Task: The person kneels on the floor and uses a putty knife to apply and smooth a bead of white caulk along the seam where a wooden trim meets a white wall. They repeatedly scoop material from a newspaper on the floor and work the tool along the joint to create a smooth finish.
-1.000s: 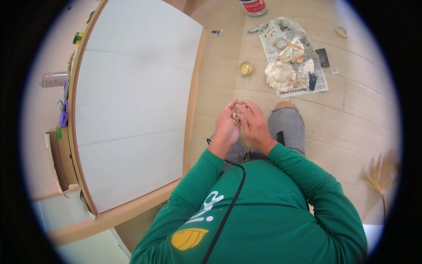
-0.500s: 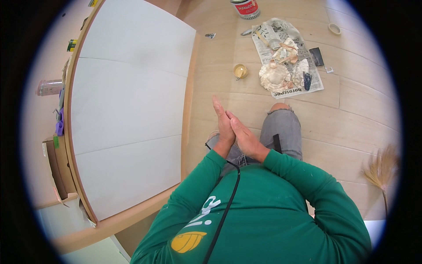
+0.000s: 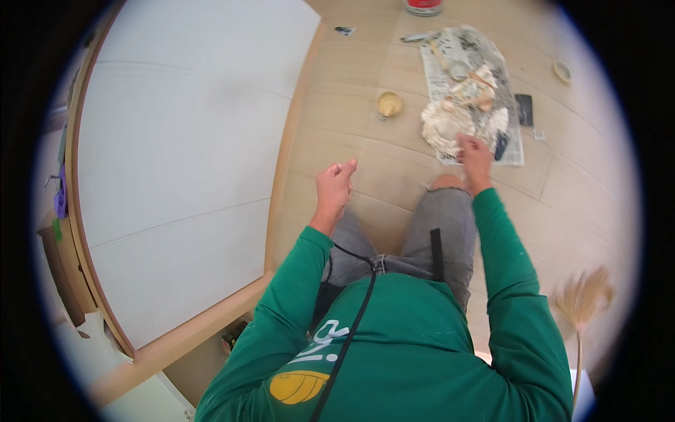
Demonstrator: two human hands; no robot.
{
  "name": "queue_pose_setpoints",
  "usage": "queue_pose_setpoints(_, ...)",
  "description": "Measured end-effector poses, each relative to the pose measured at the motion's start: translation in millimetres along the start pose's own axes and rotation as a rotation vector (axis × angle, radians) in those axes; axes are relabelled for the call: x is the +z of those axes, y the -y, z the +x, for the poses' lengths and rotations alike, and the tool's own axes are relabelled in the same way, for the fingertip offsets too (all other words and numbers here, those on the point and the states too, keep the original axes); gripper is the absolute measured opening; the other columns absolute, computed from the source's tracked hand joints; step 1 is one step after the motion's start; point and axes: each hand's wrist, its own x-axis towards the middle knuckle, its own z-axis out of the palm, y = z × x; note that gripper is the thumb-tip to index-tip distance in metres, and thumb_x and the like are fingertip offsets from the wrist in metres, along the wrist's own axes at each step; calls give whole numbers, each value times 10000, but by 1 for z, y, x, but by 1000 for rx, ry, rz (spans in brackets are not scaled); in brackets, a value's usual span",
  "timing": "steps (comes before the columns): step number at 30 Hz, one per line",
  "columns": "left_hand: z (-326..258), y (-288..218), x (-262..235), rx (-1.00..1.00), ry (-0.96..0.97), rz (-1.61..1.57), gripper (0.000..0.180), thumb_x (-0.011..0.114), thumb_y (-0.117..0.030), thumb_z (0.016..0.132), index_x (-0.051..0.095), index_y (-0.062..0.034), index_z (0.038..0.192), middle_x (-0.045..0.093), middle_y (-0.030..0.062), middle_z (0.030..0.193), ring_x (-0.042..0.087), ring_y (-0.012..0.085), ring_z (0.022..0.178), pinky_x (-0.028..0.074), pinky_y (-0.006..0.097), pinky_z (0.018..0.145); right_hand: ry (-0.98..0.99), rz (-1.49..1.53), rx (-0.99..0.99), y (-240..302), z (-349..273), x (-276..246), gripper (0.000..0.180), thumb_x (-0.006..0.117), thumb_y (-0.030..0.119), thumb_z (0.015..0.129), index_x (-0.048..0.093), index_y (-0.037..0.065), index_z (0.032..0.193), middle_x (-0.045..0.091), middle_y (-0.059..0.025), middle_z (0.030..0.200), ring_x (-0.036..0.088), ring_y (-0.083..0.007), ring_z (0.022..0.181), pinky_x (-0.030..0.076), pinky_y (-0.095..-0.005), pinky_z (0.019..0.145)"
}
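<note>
The right hand (image 3: 475,156) is stretched forward to the near edge of a sheet of newspaper (image 3: 512,148) spread on the light wooden floor (image 3: 583,204). Its fingers are curled down onto the near side of a crumpled whitish rag (image 3: 444,124) that lies on the paper; whether the rag is actually pinched or only touched cannot be told. The left hand (image 3: 333,187) is held above the floor to the left of the raised knee, closed into a loose fist with the thumb laid on the forefinger; nothing can be seen held in it.

Further along the newspaper, beyond the rag, a heap of stained scraps and small tools (image 3: 472,84) is seen, too small to be told apart. A dark flat object (image 3: 524,110) lies at the right edge of the paper. To the left of the paper, apart from it, a small round yellowish tin (image 3: 389,104) stands on the floor. At the far edge a red and white can (image 3: 423,5) is partly cut off. Far right, a small round lid (image 3: 562,71) lies on the floor.

The left side is filled by a large white panel (image 3: 176,162) with a wooden frame (image 3: 281,183). At the near right a straw broom (image 3: 582,302) lies on the floor. A green sweatshirt (image 3: 415,352) and grey jeans (image 3: 436,232) are worn.
</note>
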Motion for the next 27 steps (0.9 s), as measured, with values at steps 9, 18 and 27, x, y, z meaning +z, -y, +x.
queue_pose_setpoints(9, 17, 187, -173, -446, -55, -593, 564, 567, -544, 1047, 633, -22, 1252, 646, 83, 1074, 632, 222, 875, 535, 373, 786, -61, 88, -11, -4, 86, -46, 691, 679, 133, 998, 361, -56, 1582, 712, -123, 1046, 692, -199, 896, 574, -319, 741)
queue_pose_setpoints(18, -149, 355, -127, -723, 145, -675, 799, 300, -620, 1104, 313, -39, 1652, 502, 168, 1580, 551, 310, 1383, 453, 429, 1141, 266, -1010, -6, -60, -55, -49, 613, 466, 439, 1087, 578, -50, 1441, 638, -304, 1381, 580, -453, 1327, 432, -469, 1130)
queue_pose_setpoints(27, -70, 269, -120, -626, -31, -690, 816, 376, -617, 1092, 389, 28, 1593, 513, 223, 1558, 545, 333, 1392, 441, 404, 1142, 424, -1099, 0, -27, -121, -46, 830, 415, 518, 1098, 282, -150, 1573, 344, -381, 1606, 347, -470, 1517, 305, -453, 1242)
